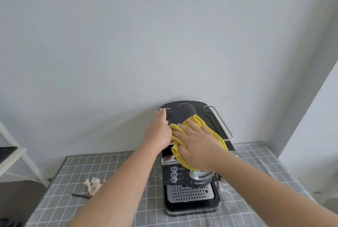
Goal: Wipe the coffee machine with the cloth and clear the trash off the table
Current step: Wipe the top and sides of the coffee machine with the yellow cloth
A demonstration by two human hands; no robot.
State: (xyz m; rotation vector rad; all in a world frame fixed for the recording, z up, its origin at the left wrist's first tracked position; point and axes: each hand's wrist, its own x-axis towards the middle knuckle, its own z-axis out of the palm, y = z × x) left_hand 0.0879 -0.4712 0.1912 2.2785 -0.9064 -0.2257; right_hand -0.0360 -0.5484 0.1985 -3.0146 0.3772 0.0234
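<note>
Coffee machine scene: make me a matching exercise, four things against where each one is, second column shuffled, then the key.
Things:
1. yellow cloth
2. left hand
3. crumpled paper trash
4. small dark stick

Places:
A. on the tablecloth, just in front of the paper
B. pressed under the right hand on top of the coffee machine
C. on the tablecloth, left of the machine
D. braced on the machine's upper left edge

Pairs: 1-B, 2-D, 3-C, 4-A
</note>
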